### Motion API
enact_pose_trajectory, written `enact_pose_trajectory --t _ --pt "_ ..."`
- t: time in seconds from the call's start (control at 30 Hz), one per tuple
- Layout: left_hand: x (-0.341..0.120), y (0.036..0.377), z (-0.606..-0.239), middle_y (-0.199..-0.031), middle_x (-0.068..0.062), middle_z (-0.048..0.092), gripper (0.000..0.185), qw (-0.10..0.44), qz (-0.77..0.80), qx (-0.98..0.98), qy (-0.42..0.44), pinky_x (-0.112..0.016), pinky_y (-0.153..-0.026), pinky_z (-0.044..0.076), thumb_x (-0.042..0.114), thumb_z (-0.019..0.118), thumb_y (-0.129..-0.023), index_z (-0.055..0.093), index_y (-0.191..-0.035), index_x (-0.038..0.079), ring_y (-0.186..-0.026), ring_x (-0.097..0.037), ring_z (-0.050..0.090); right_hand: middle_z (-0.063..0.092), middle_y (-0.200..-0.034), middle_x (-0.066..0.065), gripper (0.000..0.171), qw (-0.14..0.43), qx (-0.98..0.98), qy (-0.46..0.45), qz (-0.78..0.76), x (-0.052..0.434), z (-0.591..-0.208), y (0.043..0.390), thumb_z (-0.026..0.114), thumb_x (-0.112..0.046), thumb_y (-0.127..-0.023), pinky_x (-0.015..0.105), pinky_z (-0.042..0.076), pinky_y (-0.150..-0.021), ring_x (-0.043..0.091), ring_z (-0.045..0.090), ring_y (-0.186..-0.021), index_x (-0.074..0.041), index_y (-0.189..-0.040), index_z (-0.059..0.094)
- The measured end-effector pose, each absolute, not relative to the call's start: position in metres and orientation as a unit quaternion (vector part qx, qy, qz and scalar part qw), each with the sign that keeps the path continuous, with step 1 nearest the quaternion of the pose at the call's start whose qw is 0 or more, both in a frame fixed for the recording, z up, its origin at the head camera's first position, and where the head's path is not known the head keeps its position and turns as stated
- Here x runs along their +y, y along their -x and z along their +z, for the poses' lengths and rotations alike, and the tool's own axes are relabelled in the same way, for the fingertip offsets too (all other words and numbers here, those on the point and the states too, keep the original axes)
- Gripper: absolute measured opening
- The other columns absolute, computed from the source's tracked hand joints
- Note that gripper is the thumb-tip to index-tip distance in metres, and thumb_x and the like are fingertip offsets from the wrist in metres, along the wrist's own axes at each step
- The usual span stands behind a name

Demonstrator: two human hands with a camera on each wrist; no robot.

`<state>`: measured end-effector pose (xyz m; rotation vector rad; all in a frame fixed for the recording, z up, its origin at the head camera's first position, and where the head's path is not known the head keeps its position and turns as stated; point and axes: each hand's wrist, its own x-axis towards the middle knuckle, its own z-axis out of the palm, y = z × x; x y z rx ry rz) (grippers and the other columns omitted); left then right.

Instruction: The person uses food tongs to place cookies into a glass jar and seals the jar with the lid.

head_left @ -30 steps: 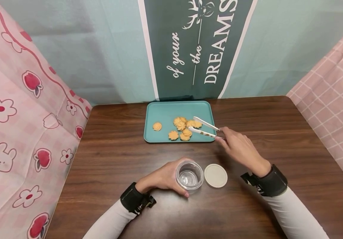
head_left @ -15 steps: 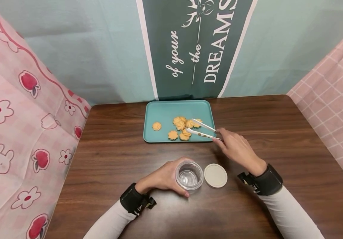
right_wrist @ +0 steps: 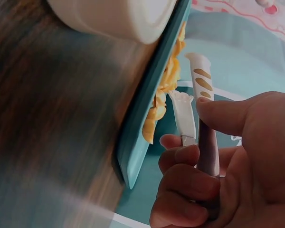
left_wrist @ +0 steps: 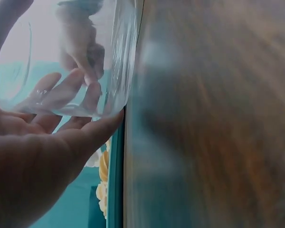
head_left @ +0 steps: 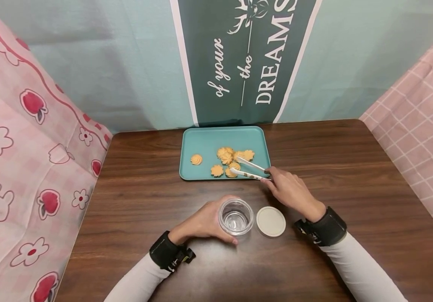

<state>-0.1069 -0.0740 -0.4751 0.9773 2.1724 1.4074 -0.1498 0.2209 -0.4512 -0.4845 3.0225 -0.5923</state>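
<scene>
Two fingers and the thumb of the right hand (head_left: 290, 193) pinch white plastic tongs (head_left: 247, 168), whose tips have moved down, probably around one golden piped cookie (head_left: 233, 169) on the teal tray (head_left: 201, 138). Left hand (head_left: 201, 222) curls round the clear glass jar (head_left: 235, 217).

White tongs (head_left: 249, 168) over tray cookies (head_left: 227, 156)

On the dark green hanging wall banner (head_left: 239, 58), "of your", "the" and "DREAMS" are printed in white.
</scene>
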Motion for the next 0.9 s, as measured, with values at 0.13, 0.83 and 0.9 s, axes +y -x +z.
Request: enact_pose_trajectory --t 0.13,0.83,0.9 --pt "-0.077 0.110 -0.473 -0.136 -0.009 0.069 0.096 0.175 0.523 0.766 -0.329 -0.043 -0.114 0.049 0.023 0.104 -0.064 0.054 -0.146 0.015 -0.126 -0.027 0.065 0.072 -0.094 0.014 0.038 0.014 0.970 0.150 -0.189 0.220 -0.453 0.150 0.065 -0.031 -0.107 0.043 0.048 -0.053 0.024 0.061 -0.066 -0.002 -0.132 0.063" --pt "-0.090 0.123 -0.476 -0.140 -0.006 0.066 0.099 0.155 0.543 0.778 -0.276 -0.048 -0.116 0.045 0.022 0.105 -0.063 0.054 -0.147 0.018 -0.130 -0.025 0.061 0.067 -0.083 0.009 0.039 0.036 0.973 0.137 -0.184 0.217 -0.462 0.153 0.061 -0.035 -0.108 0.042 0.047 -0.053 0.024 0.062 -0.065 -0.002 -0.129 0.064" --pt "-0.091 0.124 -0.477 -0.140 -0.007 0.066 0.098 0.152 0.545 0.776 -0.278 -0.049 -0.116 0.046 0.023 0.105 -0.063 0.055 -0.147 0.019 -0.130 -0.026 0.061 0.065 -0.080 0.008 0.038 0.038 0.973 0.137 -0.181 0.217 -0.463 0.153 0.061 -0.035 -0.108 0.042 0.047 -0.053 0.024 0.061 -0.065 -0.003 -0.127 0.063"
